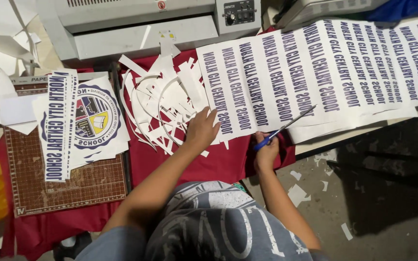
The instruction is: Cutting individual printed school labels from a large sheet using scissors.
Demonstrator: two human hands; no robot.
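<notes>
My right hand (266, 153) grips blue-handled scissors (286, 126), blades angled up to the right into the lower edge of a long white printed sheet (315, 72) with rows of dark lettering. My left hand (201, 129) rests, fingers spread, on the left end of that sheet beside a heap of white paper offcuts (163, 104). The sheet lies over a dark red cloth (218, 162) and runs off to the right.
A grey laminator (136, 24) stands at the back. At left a brown gridded cutting mat (68, 181) carries cut lettered strips (56, 125) and a round emblem print (95, 118). Paper curls lie far left. Scraps dot the concrete floor (373, 203) at right.
</notes>
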